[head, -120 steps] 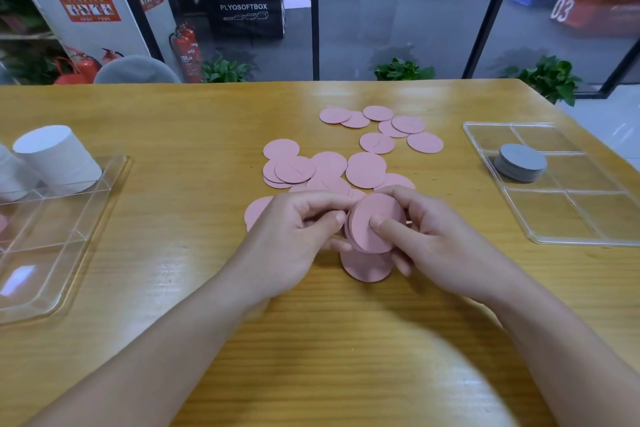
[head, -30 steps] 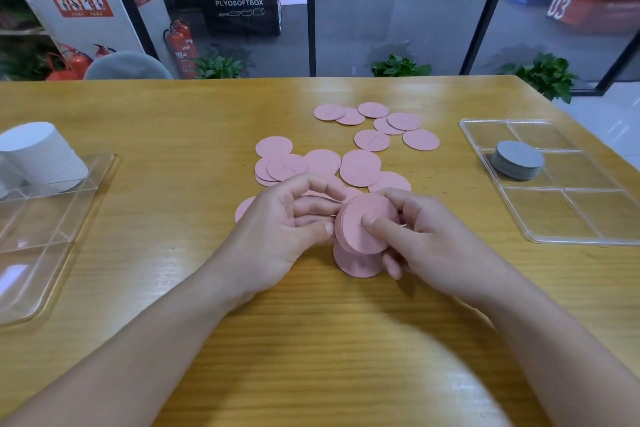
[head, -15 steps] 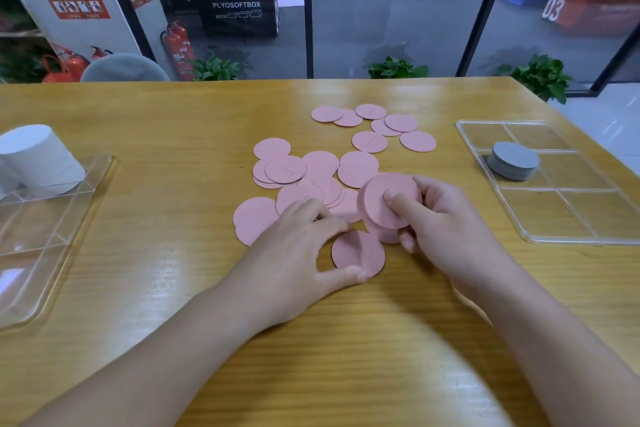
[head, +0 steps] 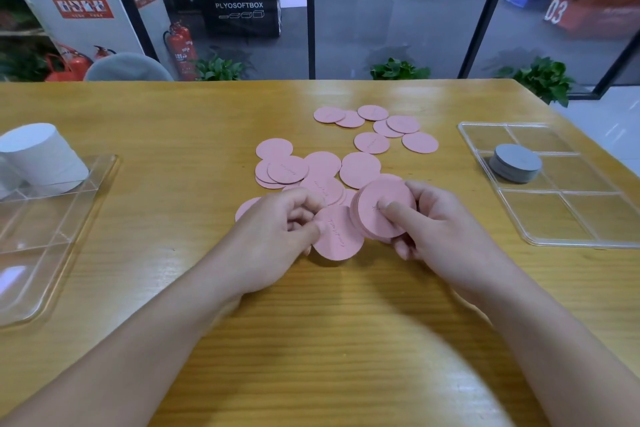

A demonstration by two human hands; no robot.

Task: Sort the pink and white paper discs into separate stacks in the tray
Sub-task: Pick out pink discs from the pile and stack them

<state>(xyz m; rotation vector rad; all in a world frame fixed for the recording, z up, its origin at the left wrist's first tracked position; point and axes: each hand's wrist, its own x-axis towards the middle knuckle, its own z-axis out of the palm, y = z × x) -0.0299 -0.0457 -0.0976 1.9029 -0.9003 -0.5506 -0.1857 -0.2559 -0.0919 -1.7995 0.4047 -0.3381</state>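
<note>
Gathering pinks: white disc stack [head: 40, 158] sat in left tray [head: 52, 236]. Left hand [head: 277, 236] fingers pinched one pink disc [head: 337, 236]; right hand [head: 436, 229] fingers clamped the pink stack [head: 381, 211] above desk [head: 329, 340]. Best to slide the disc under squarely, edges flush.

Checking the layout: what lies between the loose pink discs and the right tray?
Only bare table, per the head view, between the discs and the tray.
</note>
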